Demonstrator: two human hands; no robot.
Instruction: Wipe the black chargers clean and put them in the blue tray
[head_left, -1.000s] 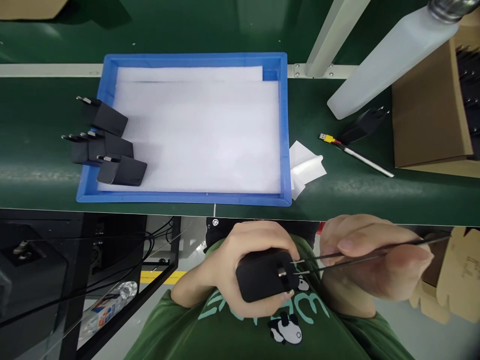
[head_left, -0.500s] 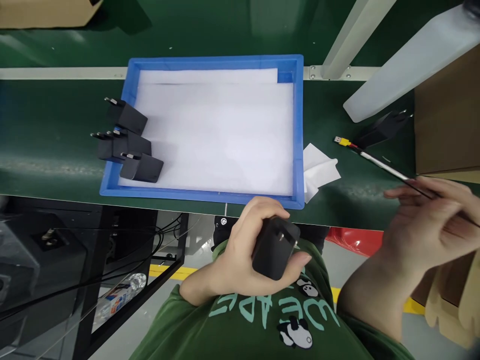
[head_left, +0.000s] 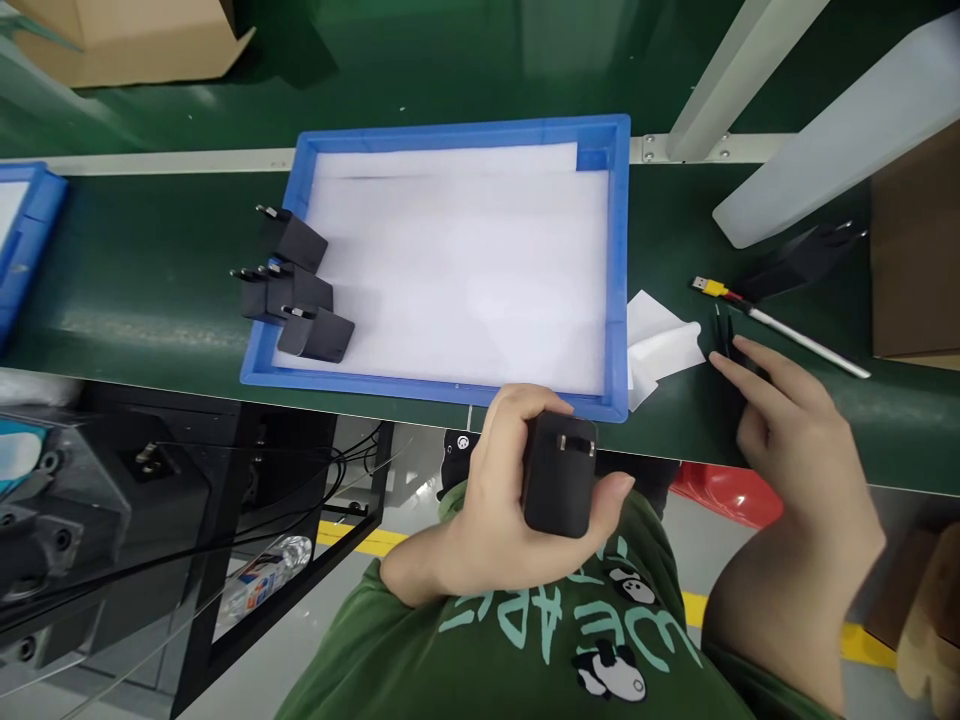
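Observation:
My left hand [head_left: 499,510] is closed round a black power adapter [head_left: 559,475], held over my lap with its two-pin plug face turned up. My right hand [head_left: 806,430] reaches over the right part of the bench, its fingers on black tweezers [head_left: 725,335]. The tweezers' tips point away from me, and the fingers partly hide the rest. Just beyond them lie a white stick-shaped tool [head_left: 810,342] and a yellow USB plug [head_left: 709,287]. More black adapters [head_left: 316,334] stand in a group at the left edge of the blue tray [head_left: 616,260].
White sheets [head_left: 457,270] line the tray. A crumpled white wipe [head_left: 660,345] lies at its right. Another black adapter [head_left: 799,262], a white bottle [head_left: 847,130] and a cardboard box [head_left: 916,240] stand at the right. A second blue tray [head_left: 30,230] is at far left.
My right hand has moved left and turned palm down, bringing the tweezers onto the bench area beside the wipe. My left hand has turned the adapter more upright. The view has shifted left.

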